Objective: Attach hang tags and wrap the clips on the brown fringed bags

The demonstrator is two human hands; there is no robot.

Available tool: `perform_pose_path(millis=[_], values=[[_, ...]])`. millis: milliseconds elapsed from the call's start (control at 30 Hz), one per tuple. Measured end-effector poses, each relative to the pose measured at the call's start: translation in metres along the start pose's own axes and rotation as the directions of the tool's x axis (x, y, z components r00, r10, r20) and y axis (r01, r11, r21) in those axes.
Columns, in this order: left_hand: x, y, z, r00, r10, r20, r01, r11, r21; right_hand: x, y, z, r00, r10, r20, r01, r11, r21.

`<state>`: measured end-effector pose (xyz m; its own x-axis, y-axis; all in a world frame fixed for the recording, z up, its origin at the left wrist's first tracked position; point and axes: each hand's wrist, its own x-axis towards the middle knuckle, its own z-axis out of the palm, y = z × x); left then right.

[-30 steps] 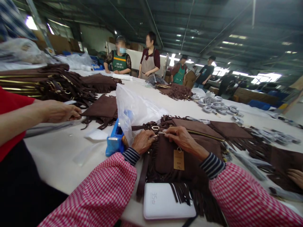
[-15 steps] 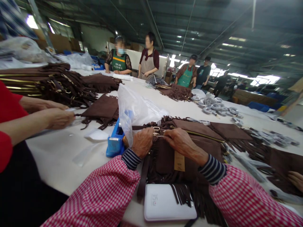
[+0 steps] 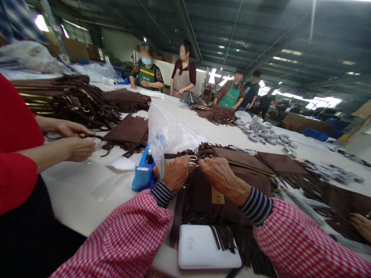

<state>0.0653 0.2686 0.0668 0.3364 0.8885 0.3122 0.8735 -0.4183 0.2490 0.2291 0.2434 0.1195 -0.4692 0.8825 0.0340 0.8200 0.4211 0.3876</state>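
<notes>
A gold-coloured metal buckle (image 3: 193, 160) on a dark brown strap shows between my two hands. My left hand (image 3: 175, 174) is closed, its fingers pinching the strap at the buckle's left side. From the right, my right hand (image 3: 222, 180) pinches at the buckle's other side; its fingertips are partly hidden. Beneath both hands lies a brown fringed bag (image 3: 199, 199) with a tan price tag (image 3: 218, 196). A white rectangular device with digits (image 3: 197, 255) rests in front of the bag, some fringe strands across it.
A blue tape dispenser (image 3: 143, 178) and a clear plastic bag (image 3: 158, 121) stand left of my hands. Co-worker's hands (image 3: 78, 148) work at a strap on the left. Another hand (image 3: 361, 226) is at far right. Brown bags (image 3: 127, 131) and grey coils (image 3: 263, 133) lie beyond.
My right hand has moved slightly left, closer to the buckle. On the left, the co-worker's hands have shifted apart a little, and the view has turned slightly.
</notes>
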Motion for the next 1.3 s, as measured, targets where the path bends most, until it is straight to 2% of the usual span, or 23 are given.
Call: perform_pose_path(millis=[267,500,867,1133,1233,1300], values=[[0.001,-0.001,-0.003,0.999,-0.041,0.012,0.042,0.993,-0.107,0.002,-0.004,0.007,0.999,-0.041,0.015,0.041,0.999,-0.031],[0.001,-0.002,-0.003,0.998,-0.056,0.004,0.056,0.988,-0.141,0.009,-0.005,-0.003,1.0,-0.016,0.016,0.016,1.0,0.005],[0.001,-0.003,-0.002,0.998,-0.056,-0.005,0.054,0.981,-0.186,0.008,-0.001,-0.009,1.0,-0.01,0.023,0.011,1.0,-0.026],[0.002,-0.009,0.003,0.993,-0.078,-0.087,0.038,0.922,-0.385,0.011,-0.007,0.0,0.998,-0.043,0.037,0.042,0.999,0.017],[0.003,-0.011,0.001,0.992,-0.102,-0.076,0.053,0.875,-0.481,0.012,-0.003,0.001,1.0,0.002,0.028,-0.004,0.997,0.074],[0.003,-0.012,0.0,0.991,-0.115,-0.07,0.06,0.844,-0.533,0.015,0.003,0.003,0.999,0.049,0.006,-0.049,0.983,0.175]])
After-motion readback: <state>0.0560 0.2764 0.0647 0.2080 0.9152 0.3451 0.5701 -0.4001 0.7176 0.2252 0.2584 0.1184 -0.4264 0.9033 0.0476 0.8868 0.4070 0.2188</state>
